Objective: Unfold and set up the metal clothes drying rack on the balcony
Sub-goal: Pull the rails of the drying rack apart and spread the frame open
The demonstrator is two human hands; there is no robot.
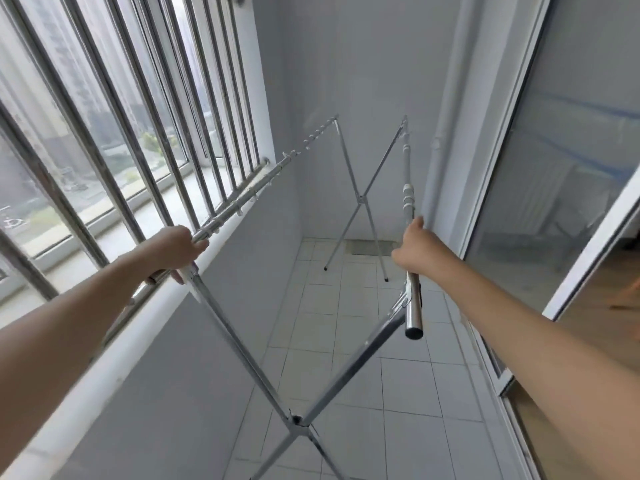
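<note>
The metal drying rack stands spread open on the balcony floor, with crossed X-shaped legs near me and a second crossed pair at the far end. Two long top rails run away from me. My left hand is closed around the left rail, which lies close along the window bars and carries small hooks. My right hand is wrapped around the right rail, just above its near end cap. White collars sit on the right rail beyond my hand.
Steel window bars and a white sill ledge run along the left. A sliding glass door lines the right. A white pipe stands in the far right corner. The floor is white tile with a drain grate.
</note>
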